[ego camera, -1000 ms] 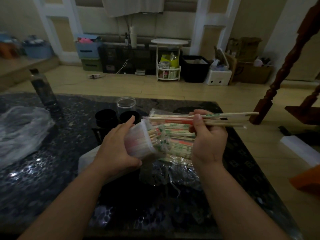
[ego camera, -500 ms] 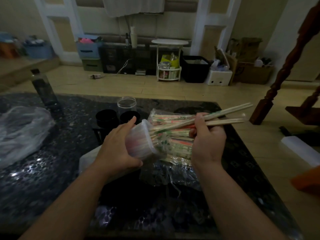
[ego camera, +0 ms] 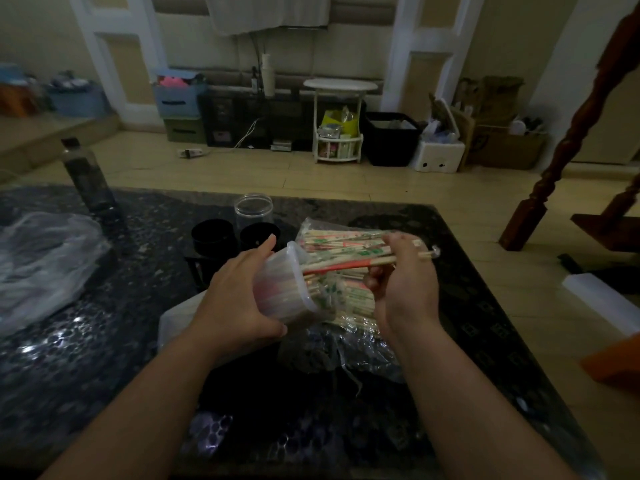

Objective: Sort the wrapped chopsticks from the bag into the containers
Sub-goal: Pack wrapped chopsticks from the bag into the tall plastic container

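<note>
Overall: dim light, both hands raised over a dark speckled table [ego camera: 104,341].
Left hand [ego camera: 239,292]: wrapped round a translucent container [ego camera: 287,289], tipped on its side, mouth toward the right.
Right hand [ego camera: 405,285]: fingers curled on a small bundle of wrapped chopsticks [ego camera: 349,263], near ends inside the container mouth.
Container contents: more wrapped chopsticks, count unclear.
Bag [ego camera: 360,341]: clear plastic, on the table beneath both hands, many wrapped pairs inside.
Behind: black cups [ego camera: 212,235], clear jar [ego camera: 253,206], dark bottle [ego camera: 88,174].
Far left: crumpled plastic sheet [ego camera: 41,258].
</note>
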